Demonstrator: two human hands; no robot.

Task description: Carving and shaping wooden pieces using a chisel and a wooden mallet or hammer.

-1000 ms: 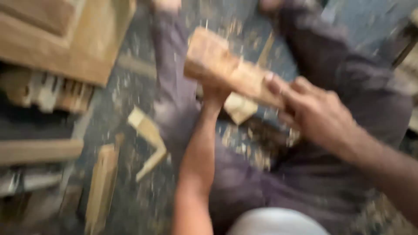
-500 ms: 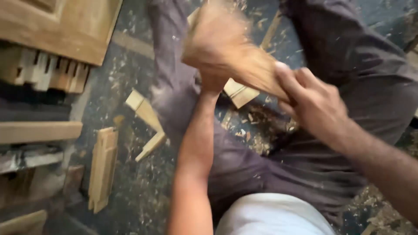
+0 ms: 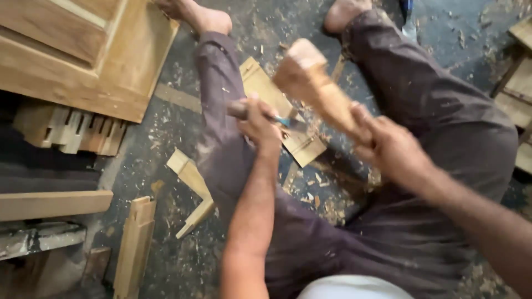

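Note:
I sit on the floor with my legs spread. My left hand [image 3: 259,123] grips a chisel [image 3: 239,109] by its dark handle, the blade end resting on a flat wooden board [image 3: 266,88] that lies between my legs. My right hand [image 3: 388,145] holds a wooden mallet [image 3: 313,83], raised and tilted above the chisel, blurred by motion. The chisel's tip is partly hidden by my hand.
A large wooden panel door [image 3: 72,50] lies at the upper left. Notched wood pieces [image 3: 72,130], planks [image 3: 52,204], an angled offcut [image 3: 191,188] and a short plank [image 3: 133,246] lie on the chip-strewn floor at left. More wooden frames [image 3: 518,94] stand at the right edge.
The mallet has swung and now stands a little higher and further right. The chisel and my left hand have come into view from under it. The camera has shifted slightly.

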